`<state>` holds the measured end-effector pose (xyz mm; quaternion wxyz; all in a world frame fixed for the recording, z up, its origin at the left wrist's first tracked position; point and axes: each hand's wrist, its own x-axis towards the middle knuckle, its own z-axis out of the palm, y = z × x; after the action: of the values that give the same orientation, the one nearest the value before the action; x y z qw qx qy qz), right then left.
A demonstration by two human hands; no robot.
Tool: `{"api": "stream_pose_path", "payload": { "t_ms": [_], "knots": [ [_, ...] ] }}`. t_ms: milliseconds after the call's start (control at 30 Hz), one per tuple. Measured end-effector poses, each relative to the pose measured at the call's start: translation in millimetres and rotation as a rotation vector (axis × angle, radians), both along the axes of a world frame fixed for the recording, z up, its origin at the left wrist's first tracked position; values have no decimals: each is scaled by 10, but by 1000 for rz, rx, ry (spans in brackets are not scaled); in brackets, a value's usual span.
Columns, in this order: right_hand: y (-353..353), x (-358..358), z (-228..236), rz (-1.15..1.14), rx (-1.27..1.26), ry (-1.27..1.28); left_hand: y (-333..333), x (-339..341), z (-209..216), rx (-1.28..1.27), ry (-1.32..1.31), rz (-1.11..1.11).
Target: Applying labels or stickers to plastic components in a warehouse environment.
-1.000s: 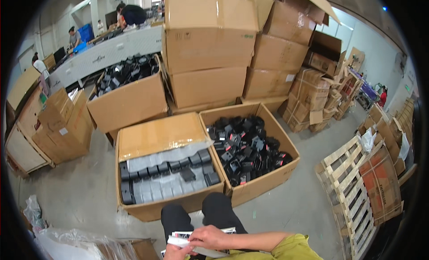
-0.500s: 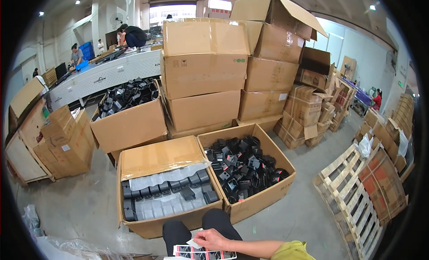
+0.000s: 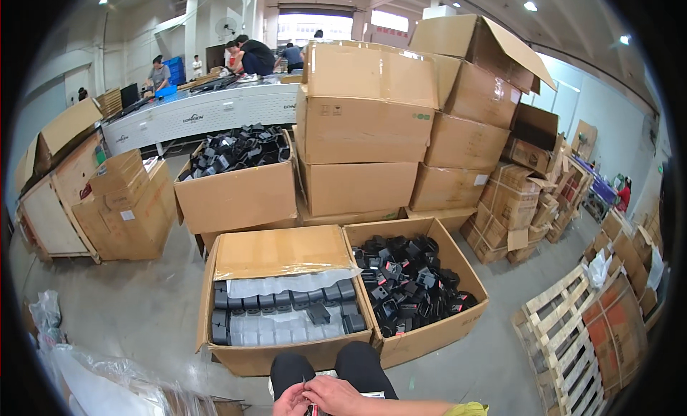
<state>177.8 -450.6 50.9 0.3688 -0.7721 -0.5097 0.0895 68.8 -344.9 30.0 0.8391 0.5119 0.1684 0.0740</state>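
My left hand (image 3: 290, 400) and my right hand (image 3: 335, 396) meet over my lap at the lower edge, fingers pinched together. A small dark tip shows between the fingertips; what it belongs to is mostly hidden. Under the right hand, a white edge of the label sheet (image 3: 373, 395) peeks out, the rest covered. Just beyond my knees stands an open carton (image 3: 286, 360) with rows of black plastic parts (image 3: 286, 299) and clear wrapping. One loose black part (image 3: 318, 314) lies on top of that wrapping.
Right of it, another open carton (image 3: 436, 334) holds a jumble of black parts, some with red-and-black labels. Behind rise stacked cartons (image 3: 365, 130) and a carton of black parts (image 3: 240, 201). A wooden pallet (image 3: 558, 330) stands right; plastic film (image 3: 107, 380) lies left. People work at a long bench (image 3: 207, 115).
My left hand has come into view and joined the right. The label sheet, plainly visible before, is now mostly covered. The whole view has shifted, with the cartons appearing further right.
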Motion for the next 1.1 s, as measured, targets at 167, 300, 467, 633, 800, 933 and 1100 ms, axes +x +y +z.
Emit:
{"api": "stream_pose_path", "payload": {
  "t_ms": [167,300,467,633,800,933,1100],
  "knots": [
    [-27,255,64,-70,76,190,182,176,-26,59,31,-6],
    [-2,406,209,-89,-15,401,256,272,71,-55,112,37],
    [26,435,255,-86,-41,404,286,388,61,-72,68,6],
    [258,492,178,9,-24,327,385,284,12,-2,11,115],
    [309,504,227,-120,-31,292,435,364,-43,-14,-74,78],
    [277,634,215,-81,-21,312,464,394,-68,-50,-22,77],
    [224,745,111,-52,-48,487,436,576,-32,48,17,78]
  ]
}}
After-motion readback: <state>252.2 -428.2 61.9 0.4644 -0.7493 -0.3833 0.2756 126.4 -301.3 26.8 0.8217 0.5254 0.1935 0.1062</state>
